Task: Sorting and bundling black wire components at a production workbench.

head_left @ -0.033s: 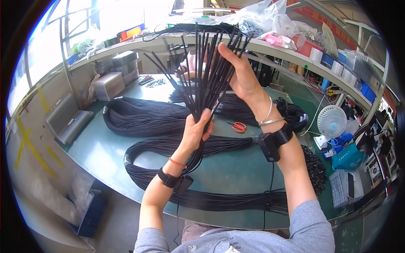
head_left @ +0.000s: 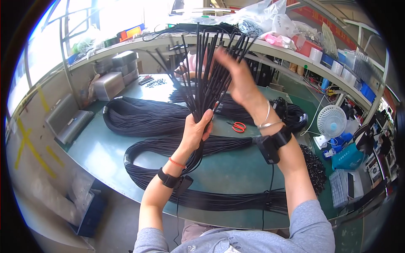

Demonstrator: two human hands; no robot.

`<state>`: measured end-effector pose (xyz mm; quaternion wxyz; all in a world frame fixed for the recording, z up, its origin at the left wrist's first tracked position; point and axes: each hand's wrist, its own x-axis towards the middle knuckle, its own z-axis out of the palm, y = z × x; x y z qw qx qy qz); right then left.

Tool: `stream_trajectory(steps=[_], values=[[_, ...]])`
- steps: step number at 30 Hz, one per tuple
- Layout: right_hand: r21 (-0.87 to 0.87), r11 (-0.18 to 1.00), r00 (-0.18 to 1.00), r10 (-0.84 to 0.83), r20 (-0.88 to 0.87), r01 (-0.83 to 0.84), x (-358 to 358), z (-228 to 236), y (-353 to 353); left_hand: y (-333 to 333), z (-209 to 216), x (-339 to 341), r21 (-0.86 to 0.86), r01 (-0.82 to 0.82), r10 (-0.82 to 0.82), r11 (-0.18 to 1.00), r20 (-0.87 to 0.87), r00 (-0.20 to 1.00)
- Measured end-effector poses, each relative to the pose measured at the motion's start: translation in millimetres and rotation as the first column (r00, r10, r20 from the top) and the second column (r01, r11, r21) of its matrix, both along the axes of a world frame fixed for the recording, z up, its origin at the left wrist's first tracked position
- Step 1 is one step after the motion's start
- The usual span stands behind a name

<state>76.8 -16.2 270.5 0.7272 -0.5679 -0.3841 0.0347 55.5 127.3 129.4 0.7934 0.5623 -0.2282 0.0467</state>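
Observation:
A bunch of thin black cables (head_left: pixel 204 84) stands upright in front of me, its loose ends fanned out at the top. My left hand (head_left: pixel 197 131) is closed round the lower part of the bunch, thumb toward me. Beside the fan's right side is my right hand (head_left: pixel 242 80), blurred by motion, with its fingers stretched out and not wrapped round the cables. Whether it touches them I cannot tell. Below the hands, long looped black cable bundles (head_left: pixel 143 116) lie on the green table (head_left: pixel 228 177). Red-handled scissors (head_left: pixel 238 127) rest to the right of my left hand.
A shelf (head_left: pixel 312 63) carrying bags, bins and white rolls spans the back and right. A white fan (head_left: pixel 332 122) stands at the right. Small black pieces (head_left: pixel 314 168) are heaped by my right forearm. Clear plastic boxes (head_left: pixel 109 85) sit far left. Another person (head_left: pixel 192 63) is across the table.
My right hand has shifted slightly at the fan's right side and is more blurred. The loose cable ends at the upper left have swayed a little. My left hand keeps its place.

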Motion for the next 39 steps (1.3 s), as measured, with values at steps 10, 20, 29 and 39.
stream_trajectory(steps=[10,20,29,39], values=[[0.126,0.985,0.993,0.117,-0.016,-0.114,-23,3,-16,4,4,-12,0.018,-0.012,0.011,1.000,0.031,0.999],[-0.207,0.977,0.986,-0.015,0.167,0.050,-29,-10,3,-3,7,-19,0.198,0.048,-0.064,0.979,0.074,0.995],[-0.324,0.945,0.999,-0.020,0.034,0.030,-35,-34,0,-1,9,-24,0.031,0.016,-0.015,0.999,-0.017,1.000],[-0.213,0.971,0.984,0.134,0.119,-0.106,-33,-16,-38,8,10,-23,-0.140,-0.037,0.030,0.989,-0.048,0.998]])
